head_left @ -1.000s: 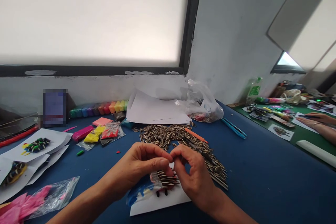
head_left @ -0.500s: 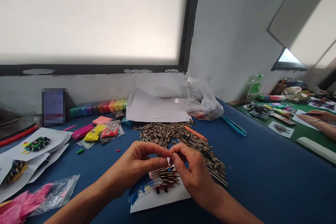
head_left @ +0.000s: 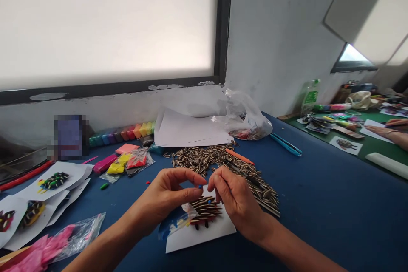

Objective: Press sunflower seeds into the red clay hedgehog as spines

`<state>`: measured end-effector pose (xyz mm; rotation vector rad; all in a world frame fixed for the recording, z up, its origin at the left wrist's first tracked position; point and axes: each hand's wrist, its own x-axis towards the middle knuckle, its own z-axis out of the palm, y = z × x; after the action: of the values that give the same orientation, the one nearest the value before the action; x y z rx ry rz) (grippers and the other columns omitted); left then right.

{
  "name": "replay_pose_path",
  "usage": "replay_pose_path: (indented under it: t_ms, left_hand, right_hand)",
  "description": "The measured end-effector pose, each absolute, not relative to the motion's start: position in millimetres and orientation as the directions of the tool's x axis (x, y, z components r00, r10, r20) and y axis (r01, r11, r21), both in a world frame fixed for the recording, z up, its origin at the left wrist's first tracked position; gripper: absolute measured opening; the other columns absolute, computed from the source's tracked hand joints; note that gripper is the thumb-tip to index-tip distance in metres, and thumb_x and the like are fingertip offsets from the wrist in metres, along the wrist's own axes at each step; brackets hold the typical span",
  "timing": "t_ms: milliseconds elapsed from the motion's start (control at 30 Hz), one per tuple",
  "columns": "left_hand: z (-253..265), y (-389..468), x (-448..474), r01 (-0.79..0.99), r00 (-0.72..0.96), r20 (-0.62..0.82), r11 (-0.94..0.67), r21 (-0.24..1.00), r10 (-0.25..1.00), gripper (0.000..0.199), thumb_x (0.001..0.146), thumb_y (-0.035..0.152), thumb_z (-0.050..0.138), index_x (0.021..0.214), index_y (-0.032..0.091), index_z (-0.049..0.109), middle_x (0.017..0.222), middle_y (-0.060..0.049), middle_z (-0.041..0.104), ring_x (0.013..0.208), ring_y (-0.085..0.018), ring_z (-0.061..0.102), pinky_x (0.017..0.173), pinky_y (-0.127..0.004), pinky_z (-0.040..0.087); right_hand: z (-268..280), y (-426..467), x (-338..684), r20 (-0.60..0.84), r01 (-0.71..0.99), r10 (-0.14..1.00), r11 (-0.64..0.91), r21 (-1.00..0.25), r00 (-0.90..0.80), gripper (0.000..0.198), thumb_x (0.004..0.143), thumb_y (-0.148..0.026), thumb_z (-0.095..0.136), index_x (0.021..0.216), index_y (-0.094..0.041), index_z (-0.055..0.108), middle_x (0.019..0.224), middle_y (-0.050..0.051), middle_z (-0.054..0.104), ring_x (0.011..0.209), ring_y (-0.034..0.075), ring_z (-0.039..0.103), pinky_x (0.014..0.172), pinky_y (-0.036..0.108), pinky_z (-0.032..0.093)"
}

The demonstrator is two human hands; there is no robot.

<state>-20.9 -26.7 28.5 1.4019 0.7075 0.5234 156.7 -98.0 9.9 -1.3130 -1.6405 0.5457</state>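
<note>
Thumb and forefinger of my left hand pinch a small blue ball of clay. A clear plastic bag with blue and yellow bits hangs under that hand; whether other fingers grip it is hidden. Close by on the right, my right hand has its fingers closed, and anything between the tips is too small to make out. Below both hands lies a white sheet bearing a hedgehog-like figure of striped sunflower seeds. A blue dot sits on its upper part, with dark feet beneath.
Loose sunflower seeds spread behind my hands, with an orange stick among them. Blue tweezers lie right. Clay packets and finished seed pictures are left. Another person's hand rests on paper at a green table.
My fingertips have moved apart, and the blue clay ball now shows in my left hand's pinch. The view has shifted slightly.
</note>
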Motion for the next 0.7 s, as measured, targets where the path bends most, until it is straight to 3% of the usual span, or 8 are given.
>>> replay_pose_path:
  t_ms: [200,333,500,600,633,700]
  left_hand:
    - [31.2,-23.5,-21.5,0.122,0.688,-0.109,0.033,0.992,0.717,0.034,0.077,0.050,0.070,0.074,0.017,0.064,0.064,0.000,0.060,0.059,-0.009,0.047,0.059,-0.021,0.038]
    - [31.5,-21.9,-23.1,0.135,0.714,-0.105,0.011,0.991,0.692,0.045,0.082,0.058,0.062,0.068,0.016,0.061,0.057,0.001,0.056,0.055,-0.008,0.042,0.056,-0.021,0.034]
    - [29.3,-19.4,-23.3,0.209,0.651,-0.147,0.010,0.978,0.745,0.046,0.079,0.059,0.064,0.076,0.014,0.070,0.065,-0.001,0.057,0.054,-0.008,0.034,0.050,-0.022,0.025]
    - [29.1,-17.9,-23.2,0.197,0.644,-0.156,0.035,0.980,0.749,0.046,0.080,0.058,0.062,0.082,0.013,0.072,0.070,-0.002,0.059,0.054,-0.008,0.035,0.049,-0.022,0.025]
    - [29.3,-17.4,-23.1,0.182,0.640,-0.144,0.034,0.983,0.754,0.046,0.080,0.058,0.062,0.080,0.013,0.072,0.071,-0.002,0.059,0.055,-0.008,0.035,0.050,-0.022,0.026]
    - [29.7,-16.3,-22.6,0.160,0.639,-0.152,0.064,0.985,0.754,0.046,0.079,0.058,0.064,0.079,0.013,0.072,0.068,-0.002,0.059,0.053,-0.008,0.034,0.050,-0.022,0.025]
  right_hand:
    - [12.5,-98.6,156.4,0.401,0.516,0.916,0.352,-0.781,-0.017,0.036,0.095,-0.032,0.047,0.062,-0.020,0.051,0.061,-0.001,0.052,0.057,0.012,0.047,0.056,0.026,0.039]
    - [10.6,-95.9,156.9,0.387,0.490,0.921,0.318,-0.812,0.043,0.012,0.090,-0.027,0.057,0.084,-0.019,0.063,0.075,0.001,0.062,0.063,0.012,0.054,0.059,0.026,0.045]
    - [8.2,-92.5,157.6,0.328,0.397,0.938,0.259,-0.881,0.115,0.023,0.096,-0.033,0.049,0.085,-0.018,0.064,0.061,-0.003,0.059,0.050,0.010,0.054,0.049,0.023,0.047]
    - [8.8,-90.7,157.3,0.335,0.346,0.925,0.260,-0.901,0.178,0.023,0.092,-0.033,0.055,0.109,-0.020,0.062,0.087,0.003,0.069,0.058,0.011,0.060,0.052,0.024,0.051]
    - [9.4,-90.4,157.3,0.342,0.336,0.920,0.265,-0.904,0.191,0.023,0.090,-0.034,0.059,0.108,-0.021,0.063,0.093,0.004,0.069,0.064,0.012,0.062,0.055,0.025,0.053]
    - [10.8,-90.1,157.6,0.335,0.322,0.925,0.267,-0.908,0.179,0.020,0.090,-0.038,0.060,0.081,-0.021,0.065,0.071,0.001,0.066,0.061,0.013,0.061,0.058,0.026,0.053]
